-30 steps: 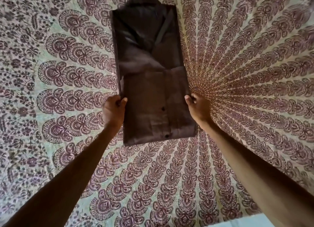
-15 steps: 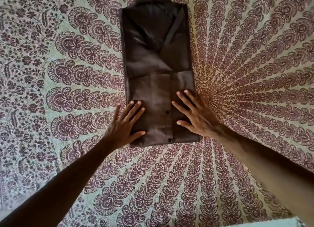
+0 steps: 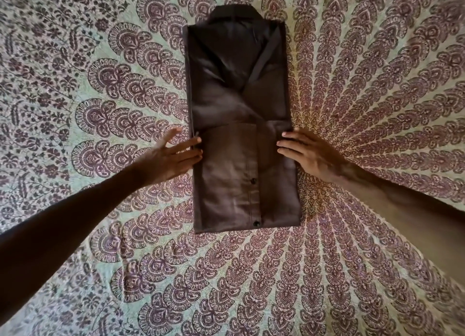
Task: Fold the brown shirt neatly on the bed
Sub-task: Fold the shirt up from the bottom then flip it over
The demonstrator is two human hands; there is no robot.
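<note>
Brown shirt (image 3: pixel 241 124) flat on bed (image 3: pixel 75 84), left hand (image 3: pixel 166 159) and right hand (image 3: pixel 309 154) at its sides

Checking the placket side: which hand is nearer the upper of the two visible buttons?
Right. The right hand touches the shirt's right edge, nearer the upper button; the left hand touches the far left edge.

The folded shirt (image 3: pixel 239 124) lies flat on the bedspread (image 3: pixel 100 272), with its collar (image 3: pixel 235 12) at the far end. The left hand (image 3: pixel 167 157) touches the shirt's left edge, and the right hand (image 3: pixel 309 154) lies opposite on the right edge. Two buttons (image 3: pixel 253 181) sit on the near half.
</note>
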